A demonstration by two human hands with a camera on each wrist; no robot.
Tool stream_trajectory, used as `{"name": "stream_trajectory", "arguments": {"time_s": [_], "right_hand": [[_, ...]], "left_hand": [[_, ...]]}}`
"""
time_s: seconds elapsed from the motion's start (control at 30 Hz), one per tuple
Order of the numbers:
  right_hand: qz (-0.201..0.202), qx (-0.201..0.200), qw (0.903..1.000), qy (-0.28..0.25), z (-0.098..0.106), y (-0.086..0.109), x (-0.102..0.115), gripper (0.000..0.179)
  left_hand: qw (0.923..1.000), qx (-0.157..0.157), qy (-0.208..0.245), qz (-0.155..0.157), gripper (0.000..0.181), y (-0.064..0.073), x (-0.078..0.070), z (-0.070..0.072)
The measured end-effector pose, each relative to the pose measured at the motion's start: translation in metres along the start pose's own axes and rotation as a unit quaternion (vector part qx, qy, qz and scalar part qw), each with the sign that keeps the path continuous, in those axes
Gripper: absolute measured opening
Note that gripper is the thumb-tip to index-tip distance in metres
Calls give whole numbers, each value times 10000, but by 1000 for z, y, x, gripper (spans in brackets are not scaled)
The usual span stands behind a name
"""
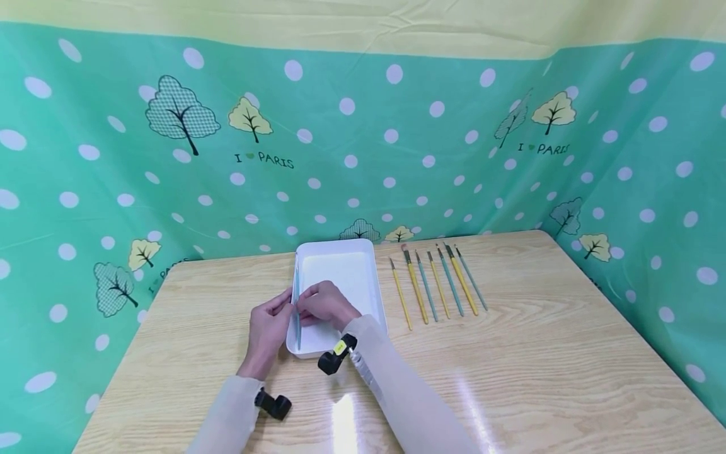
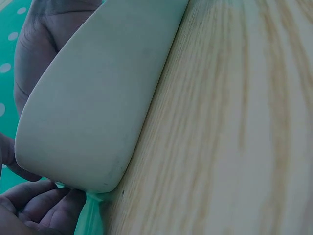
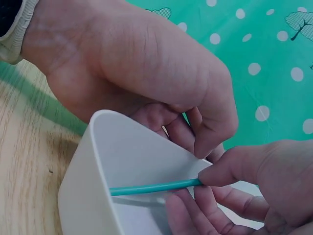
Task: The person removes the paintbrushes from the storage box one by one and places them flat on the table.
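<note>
A teal-handled paintbrush (image 1: 297, 277) lies lengthwise along the left inner side of a white tray (image 1: 363, 265). My right hand (image 1: 327, 304) reaches over the tray and pinches the brush's handle (image 3: 151, 188) between thumb and fingers. At the tray's left wall, my left hand (image 1: 271, 328) grips the rim, thumb bent over the edge and fingers on the outside. In the right wrist view, the left hand (image 3: 161, 73) stands close beside the right fingertips. The left wrist view shows mostly the outer wall of the tray (image 2: 102, 93).
Several paintbrushes with yellow or teal handles lie in a row right of the tray, among them a yellow one (image 1: 401, 293) and a teal one (image 1: 471, 277). The wooden table (image 1: 567, 353) meets a green dotted curtain (image 1: 317, 157) behind.
</note>
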State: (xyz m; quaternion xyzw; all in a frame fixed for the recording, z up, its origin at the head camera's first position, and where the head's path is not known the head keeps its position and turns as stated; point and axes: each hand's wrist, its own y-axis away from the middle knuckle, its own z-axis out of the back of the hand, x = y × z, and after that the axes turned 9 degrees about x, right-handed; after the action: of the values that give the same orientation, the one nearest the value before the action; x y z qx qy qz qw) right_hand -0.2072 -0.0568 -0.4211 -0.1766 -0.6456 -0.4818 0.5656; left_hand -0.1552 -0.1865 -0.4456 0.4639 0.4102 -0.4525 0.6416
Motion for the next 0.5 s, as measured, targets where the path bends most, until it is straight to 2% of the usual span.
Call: {"name": "stream_trajectory", "arguments": {"time_s": [0.27,0.5], "right_hand": [[-5,66,9997,-245,5,0,-2,4],[97,-179,9995,-232,9,3,-1,5]], "left_hand": [[10000,-7,63,10,45,0,-1,-1],[10000,-50,40,-33,44,1,-1,-1]]}}
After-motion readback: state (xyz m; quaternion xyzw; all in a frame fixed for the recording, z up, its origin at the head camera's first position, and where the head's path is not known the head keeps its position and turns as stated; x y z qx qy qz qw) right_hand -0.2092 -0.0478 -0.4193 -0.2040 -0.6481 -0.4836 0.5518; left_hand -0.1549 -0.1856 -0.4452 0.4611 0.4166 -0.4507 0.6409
